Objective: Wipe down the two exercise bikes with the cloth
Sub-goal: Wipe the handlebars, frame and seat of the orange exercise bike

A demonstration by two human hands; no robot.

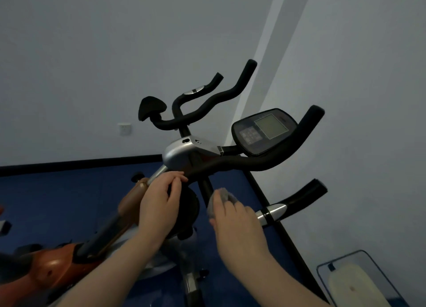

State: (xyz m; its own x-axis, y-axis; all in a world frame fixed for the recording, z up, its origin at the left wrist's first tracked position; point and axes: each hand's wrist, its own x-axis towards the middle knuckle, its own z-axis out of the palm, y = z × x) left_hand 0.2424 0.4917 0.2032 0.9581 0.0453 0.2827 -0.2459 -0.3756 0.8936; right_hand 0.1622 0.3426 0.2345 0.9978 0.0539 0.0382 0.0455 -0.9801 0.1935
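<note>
— Up at the near bike's handlebar stem, how many hands do you count?

— Two. The left hand (160, 199) rests on the silver post just under the grey housing (182, 153), fingers curled loosely over it and over the round black knob (187, 206) beside it. Whether that grip actually clamps the post, I cannot tell.

— And the other?

— The right hand (235, 216) has its grip pinched on one grey cloth (222, 198), bunched up and pressed to the black stem (206, 186) just below the handlebar.

— Bikes?

— Two show. The near exercise bike (265, 161) has one console (265, 131) with one pale screen, two black upswept handlebar ends on the right, and one silver sensor band (270, 214) on the lower one. The far exercise bike (202, 110) stands behind it, with two curved black horns, one silver sensor patch and one dark pad on the left.

— Anything else around?

— One orange-brown frame (53, 265) runs down to the lower left. The floor (69, 191) is blue, with a black skirting line along two pale walls. One wall socket (125, 128) sits on the left wall, and one glass-edged scale-like object (359, 281) lies in the lower right corner.
</note>
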